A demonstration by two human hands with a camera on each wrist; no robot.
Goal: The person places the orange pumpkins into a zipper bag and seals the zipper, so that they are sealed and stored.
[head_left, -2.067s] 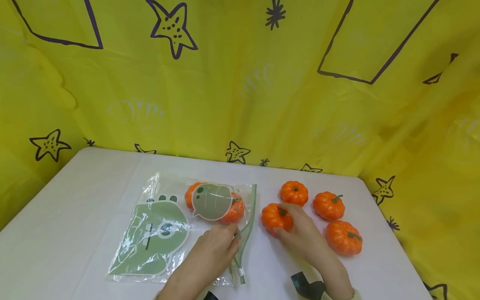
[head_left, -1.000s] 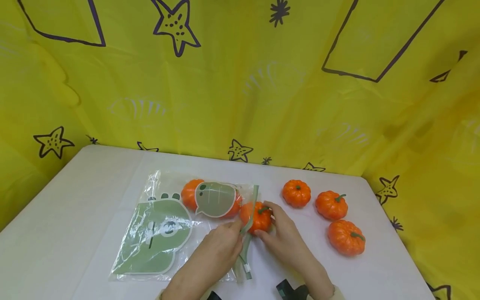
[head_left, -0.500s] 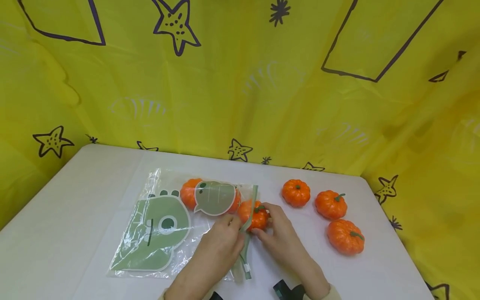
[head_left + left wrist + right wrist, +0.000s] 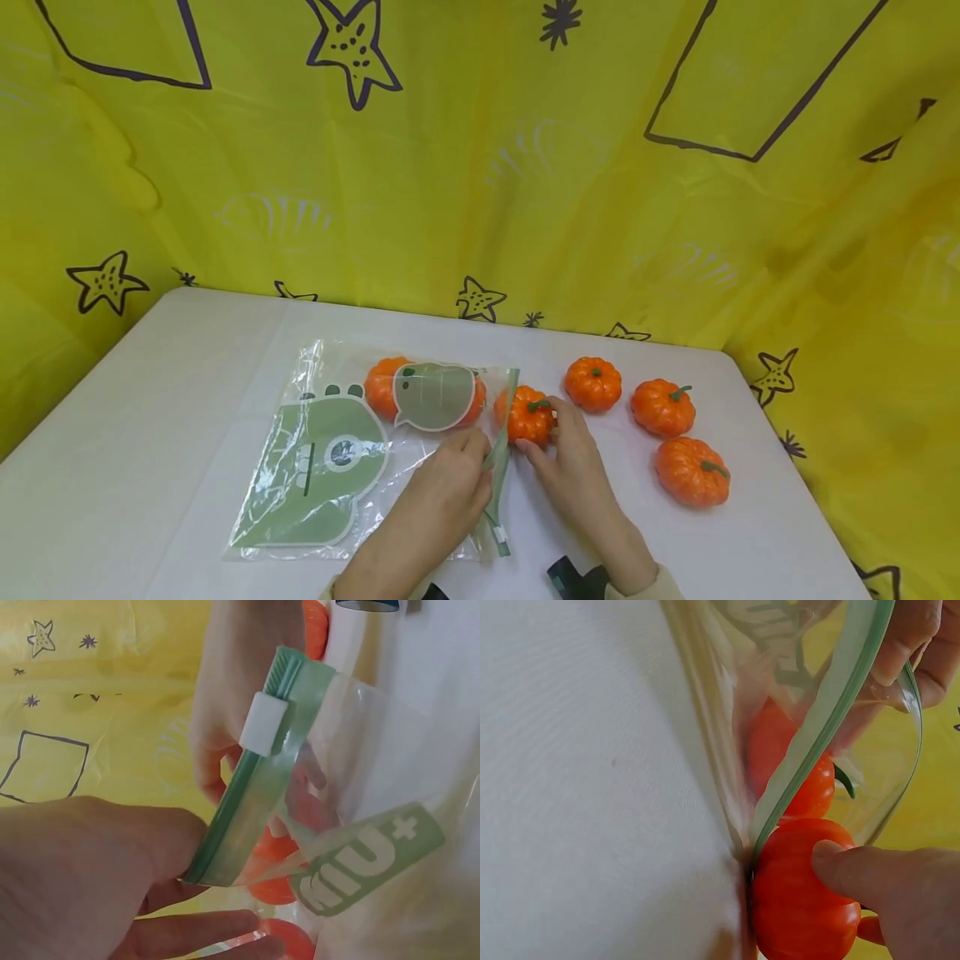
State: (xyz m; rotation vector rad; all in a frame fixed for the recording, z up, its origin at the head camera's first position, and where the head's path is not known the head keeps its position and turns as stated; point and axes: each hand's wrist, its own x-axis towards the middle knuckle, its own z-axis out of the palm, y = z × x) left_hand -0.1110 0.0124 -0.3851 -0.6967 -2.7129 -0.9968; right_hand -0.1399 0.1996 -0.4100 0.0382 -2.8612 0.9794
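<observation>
- Currently, the step in hand appears to be loading: you are guiding an orange pumpkin [image 4: 529, 417] into the mouth of a clear bag [image 4: 375, 510].
- Left hand [image 4: 444, 482]: clamped on the bag's mouth, thumb against the green zip strip [image 4: 234, 801].
- Right hand [image 4: 573, 457]: clamped on the pumpkin, thumb on its near side; its far fingers are mostly hidden in the right wrist view.
- Pumpkin position: centre of the head view, on the white table [image 4: 191, 408], its left edge behind the bag's lip.
- Next move, as judged: keep the lip lifted with your left hand, push the pumpkin leftward past the strip, then release it. Watch that the soft lip does not fold under or snag on the stem.
- Bag: thin, glossy, wrinkled film carrying a flat green cartoon print [image 4: 315, 475]. The white slider [image 4: 264, 724] is a small block near one end of the strip.
- Inside the bag: a left pumpkin [image 4: 380, 389] and a right pumpkin [image 4: 476, 403], partly covered by a speech-bubble print [image 4: 435, 396].
- Loose stock, right of centre: back pumpkin [image 4: 592, 384], middle pumpkin [image 4: 661, 407], front pumpkin [image 4: 690, 472]. All are squat, ribbed and shiny with green stems; expect smooth skins to slip under a light grip.
</observation>
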